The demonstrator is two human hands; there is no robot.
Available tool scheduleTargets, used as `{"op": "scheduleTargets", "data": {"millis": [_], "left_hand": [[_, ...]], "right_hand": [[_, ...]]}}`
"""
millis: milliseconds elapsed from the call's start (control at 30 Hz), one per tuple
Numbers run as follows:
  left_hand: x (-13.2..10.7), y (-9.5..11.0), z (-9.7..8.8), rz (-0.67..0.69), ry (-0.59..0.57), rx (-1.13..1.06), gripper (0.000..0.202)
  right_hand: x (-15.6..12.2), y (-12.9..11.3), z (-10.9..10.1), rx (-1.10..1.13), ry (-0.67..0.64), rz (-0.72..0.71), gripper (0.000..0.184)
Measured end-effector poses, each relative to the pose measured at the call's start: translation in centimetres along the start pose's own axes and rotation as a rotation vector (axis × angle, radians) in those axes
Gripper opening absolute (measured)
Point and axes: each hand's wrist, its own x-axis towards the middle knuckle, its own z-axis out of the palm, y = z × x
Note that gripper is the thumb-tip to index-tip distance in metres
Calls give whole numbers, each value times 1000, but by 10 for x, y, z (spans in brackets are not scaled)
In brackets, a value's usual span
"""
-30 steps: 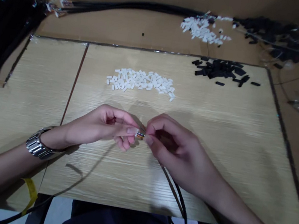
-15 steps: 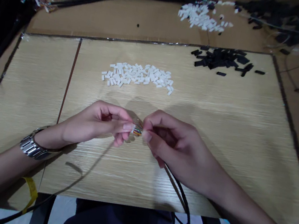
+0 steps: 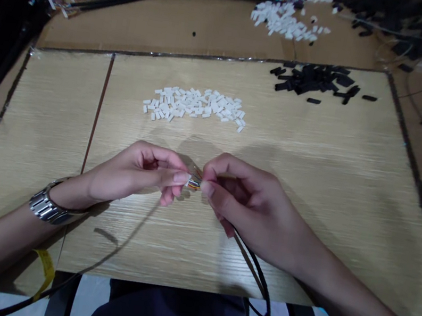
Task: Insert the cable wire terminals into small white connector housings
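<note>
Between thumb and forefinger, my left hand (image 3: pixel 147 173) pinches a small white connector (image 3: pixel 188 180), most of it hidden by the fingertips. Thin coloured wires (image 3: pixel 195 184) run from the connector to my right hand (image 3: pixel 243 196), whose thumb and forefinger are closed on them. The black cable (image 3: pixel 261 279) comes out beneath my right hand and loops down past the table's front edge. Both hands are just above the table top, with their fingertips almost meeting.
Ahead of my hands lies a pile of white connectors (image 3: pixel 198 104). Short black tube pieces (image 3: pixel 315 81) are heaped at the back right. More white pieces (image 3: pixel 286 20) lie on the cardboard behind. Bundled black cables (image 3: pixel 7 32) fill the left side. A yellow tag (image 3: pixel 46 268) hangs on a cable at the front left.
Both hands keep nearly the same pose and place. The wires between the fingertips have shifted slightly.
</note>
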Motion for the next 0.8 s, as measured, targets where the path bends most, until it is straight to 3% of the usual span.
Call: {"op": "scheduleTargets", "data": {"millis": [600,800], "left_hand": [[0,1,0,-44,-12,-6,17],[-2,5,0,-146,-20,-119,15]], "right_hand": [[-2,1,1,-63,15,-55,9],[-1,-2,0,-39,1,-23,11]]}}
